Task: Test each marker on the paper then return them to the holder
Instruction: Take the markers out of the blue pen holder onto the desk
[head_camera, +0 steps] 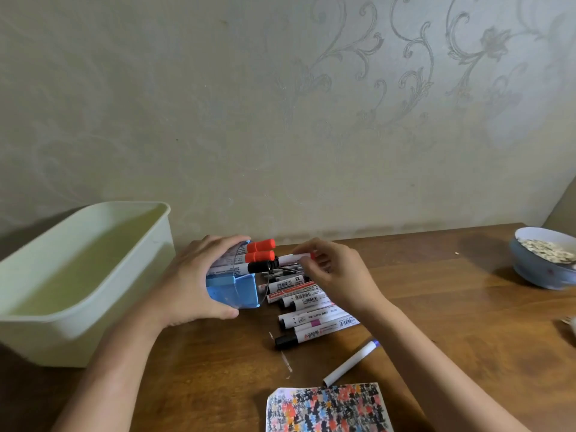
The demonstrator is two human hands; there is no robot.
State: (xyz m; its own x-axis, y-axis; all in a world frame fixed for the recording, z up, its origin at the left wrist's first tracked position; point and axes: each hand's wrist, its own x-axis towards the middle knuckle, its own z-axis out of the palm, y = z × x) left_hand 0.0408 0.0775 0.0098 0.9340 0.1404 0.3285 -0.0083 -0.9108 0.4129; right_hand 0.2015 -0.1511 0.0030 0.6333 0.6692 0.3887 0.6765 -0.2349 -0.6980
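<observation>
My left hand (194, 285) grips the blue and clear marker holder (237, 289), tipped on its side with its mouth toward the right. Two red-capped markers (261, 251) and a black-capped one (260, 266) stick out of it. My right hand (336, 277) pinches a white marker with a red end (294, 257) just outside the holder's mouth. A pile of several white markers (307, 307) lies on the table below that hand. One lone marker with a purple tip (350, 363) lies nearer to me. The scribbled test paper (327, 408) is at the bottom edge.
A pale green plastic tub (37, 307) stands at the left. A blue bowl of seeds (544, 260) sits at the far right. The brown wooden table (452, 322) meets a patterned wall behind. A small object shows at the right edge (568, 322).
</observation>
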